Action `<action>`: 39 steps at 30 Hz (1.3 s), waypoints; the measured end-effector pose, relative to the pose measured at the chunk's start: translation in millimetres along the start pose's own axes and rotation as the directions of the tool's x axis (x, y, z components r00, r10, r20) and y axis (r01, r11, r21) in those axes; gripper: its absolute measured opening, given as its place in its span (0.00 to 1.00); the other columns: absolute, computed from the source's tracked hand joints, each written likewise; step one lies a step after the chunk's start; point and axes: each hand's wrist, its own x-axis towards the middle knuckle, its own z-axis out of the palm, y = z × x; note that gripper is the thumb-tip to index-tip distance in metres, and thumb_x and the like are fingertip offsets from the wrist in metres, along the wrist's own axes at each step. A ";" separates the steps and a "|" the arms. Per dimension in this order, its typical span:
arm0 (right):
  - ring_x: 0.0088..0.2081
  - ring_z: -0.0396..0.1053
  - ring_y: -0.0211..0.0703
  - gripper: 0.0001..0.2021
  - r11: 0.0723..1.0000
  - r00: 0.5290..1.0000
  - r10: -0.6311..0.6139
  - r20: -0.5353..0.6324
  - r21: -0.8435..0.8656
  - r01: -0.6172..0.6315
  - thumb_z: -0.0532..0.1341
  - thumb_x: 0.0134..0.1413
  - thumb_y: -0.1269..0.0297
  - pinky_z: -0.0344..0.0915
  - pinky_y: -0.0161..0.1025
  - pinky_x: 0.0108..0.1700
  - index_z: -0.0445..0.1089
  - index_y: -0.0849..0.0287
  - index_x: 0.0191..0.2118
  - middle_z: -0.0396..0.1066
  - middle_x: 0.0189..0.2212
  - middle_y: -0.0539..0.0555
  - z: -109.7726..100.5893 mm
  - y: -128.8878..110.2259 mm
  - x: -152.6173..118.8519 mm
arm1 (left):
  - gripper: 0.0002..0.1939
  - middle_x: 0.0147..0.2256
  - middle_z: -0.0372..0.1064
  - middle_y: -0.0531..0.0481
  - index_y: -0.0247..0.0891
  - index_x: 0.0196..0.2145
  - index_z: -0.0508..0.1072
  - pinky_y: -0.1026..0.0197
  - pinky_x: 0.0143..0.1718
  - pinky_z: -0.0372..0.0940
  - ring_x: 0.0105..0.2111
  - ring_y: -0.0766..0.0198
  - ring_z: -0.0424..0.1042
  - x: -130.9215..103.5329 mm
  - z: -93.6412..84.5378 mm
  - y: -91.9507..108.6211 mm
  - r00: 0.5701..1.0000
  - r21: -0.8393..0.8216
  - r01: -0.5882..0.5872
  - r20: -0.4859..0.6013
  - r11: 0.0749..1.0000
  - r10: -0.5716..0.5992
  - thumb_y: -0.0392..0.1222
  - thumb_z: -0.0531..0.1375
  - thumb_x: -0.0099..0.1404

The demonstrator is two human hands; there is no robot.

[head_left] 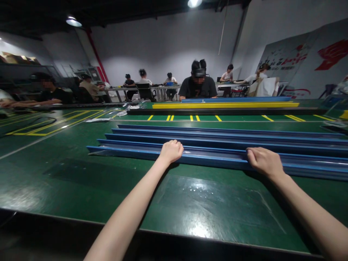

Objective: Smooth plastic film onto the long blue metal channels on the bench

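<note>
Two long blue channel-shaped profiles lie side by side across the green table, running off past the right edge of the view. My left hand (172, 150) is closed over the nearer blue profile (213, 158), left of its middle. Farther right, my right hand (265, 161) grips the same profile, its thumb side against the rim and its fingers curled inward. Just behind it lies the farther blue profile (146, 134), which neither hand touches. The fingertips of both hands are partly hidden by the profile's wall and the hands themselves.
A clear plastic sheet (225, 203) lies flat on the green table (67, 185) between my forearms. Beyond are a black bar (223, 111), a yellow profile (225, 105) and yellow tape marks. A person in a dark shirt (198, 87) sits opposite; several others work farther back.
</note>
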 end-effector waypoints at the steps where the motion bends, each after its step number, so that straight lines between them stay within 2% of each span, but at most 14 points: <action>1: 0.29 0.66 0.44 0.18 1.000 1.000 0.029 -0.012 -0.001 -0.029 0.45 0.56 0.61 0.53 0.37 0.28 0.70 0.58 0.25 0.72 0.26 0.56 0.7 -2.6 0.2 | 0.21 0.32 0.71 0.42 0.32 0.31 0.72 0.58 0.33 0.63 0.34 0.58 0.70 1.9 -0.8 3.9 1.000 0.012 -0.021 0.008 1.000 0.021 0.40 0.42 0.65; 6: 0.29 0.68 0.44 0.18 0.998 0.997 0.069 -0.028 0.015 -0.068 0.46 0.54 0.63 0.52 0.36 0.27 0.70 0.58 0.24 0.73 0.27 0.55 -1.0 -28.7 6.4 | 0.22 0.31 0.71 0.41 0.31 0.33 0.73 0.57 0.34 0.62 0.34 0.57 0.70 13.8 -0.2 42.6 0.989 -0.029 -0.142 -0.035 0.989 0.141 0.41 0.41 0.66; 10: 0.26 0.67 0.42 0.18 0.999 1.000 0.029 0.002 0.019 -0.029 0.46 0.53 0.63 0.50 0.35 0.26 0.69 0.59 0.22 0.73 0.25 0.55 -7.4 -64.4 18.6 | 0.19 0.32 0.71 0.42 0.31 0.33 0.72 0.58 0.35 0.61 0.35 0.58 0.70 19.3 8.9 76.5 0.988 -0.094 -0.144 -0.066 0.985 0.138 0.40 0.43 0.66; 13: 0.24 0.66 0.40 0.18 1.000 1.000 0.001 0.023 0.016 -0.002 0.46 0.54 0.64 0.49 0.35 0.26 0.67 0.60 0.21 0.72 0.23 0.55 -10.7 -90.8 27.8 | 0.18 0.33 0.70 0.42 0.32 0.34 0.71 0.56 0.35 0.61 0.36 0.56 0.69 18.6 15.1 82.3 0.989 -0.092 -0.112 -0.103 0.989 0.103 0.42 0.44 0.65; 15: 0.25 0.66 0.40 0.17 1.000 1.000 -0.011 0.028 0.029 0.010 0.46 0.54 0.65 0.49 0.35 0.27 0.67 0.61 0.21 0.72 0.23 0.56 -11.8 -103.3 32.5 | 0.17 0.34 0.70 0.41 0.31 0.34 0.71 0.56 0.35 0.61 0.36 0.55 0.69 16.8 17.3 75.3 0.991 -0.073 -0.087 -0.113 0.994 0.078 0.41 0.45 0.64; 18: 0.27 0.67 0.40 0.18 0.997 0.996 -0.057 0.061 0.058 0.053 0.45 0.56 0.63 0.50 0.36 0.29 0.68 0.60 0.24 0.72 0.25 0.55 -12.5 -111.7 37.0 | 0.16 0.32 0.70 0.41 0.31 0.33 0.71 0.57 0.36 0.61 0.35 0.57 0.69 14.6 17.6 57.5 0.990 -0.047 -0.110 -0.094 0.993 0.105 0.40 0.46 0.63; 24: 0.35 0.65 0.42 0.19 0.963 0.965 -0.248 0.083 0.130 0.236 0.43 0.59 0.58 0.53 0.37 0.36 0.69 0.60 0.39 0.71 0.34 0.57 -11.1 -96.1 37.0 | 0.17 0.30 0.70 0.41 0.32 0.31 0.72 0.58 0.34 0.61 0.33 0.57 0.69 10.9 14.9 22.6 0.989 0.004 -0.140 -0.055 0.990 0.140 0.38 0.45 0.62; 29: 0.36 0.64 0.44 0.20 0.970 0.971 -0.229 0.063 0.098 0.223 0.44 0.58 0.56 0.53 0.38 0.38 0.69 0.60 0.37 0.71 0.34 0.57 -6.0 -63.4 29.0 | 0.16 0.31 0.70 0.43 0.33 0.32 0.72 0.60 0.34 0.62 0.34 0.59 0.69 2.7 15.5 -16.4 0.990 0.040 -0.139 -0.032 0.989 0.140 0.36 0.45 0.61; 33: 0.39 0.63 0.46 0.20 0.979 0.982 -0.188 0.029 0.091 0.184 0.44 0.58 0.56 0.54 0.40 0.40 0.68 0.62 0.40 0.70 0.37 0.59 -1.0 -47.3 25.4 | 0.16 0.33 0.70 0.45 0.35 0.35 0.72 0.61 0.36 0.62 0.36 0.60 0.68 -3.4 18.4 -43.0 0.989 0.038 -0.117 -0.082 0.992 0.120 0.36 0.45 0.61; 39: 0.47 0.60 0.48 0.21 0.977 0.983 -0.185 0.016 0.110 0.182 0.44 0.58 0.56 0.52 0.42 0.48 0.65 0.64 0.47 0.66 0.46 0.61 7.9 -48.4 32.2 | 0.14 0.38 0.69 0.45 0.36 0.35 0.72 0.58 0.40 0.59 0.40 0.59 0.66 -0.8 21.9 -55.0 0.974 0.033 -0.127 -0.184 0.991 0.131 0.37 0.47 0.60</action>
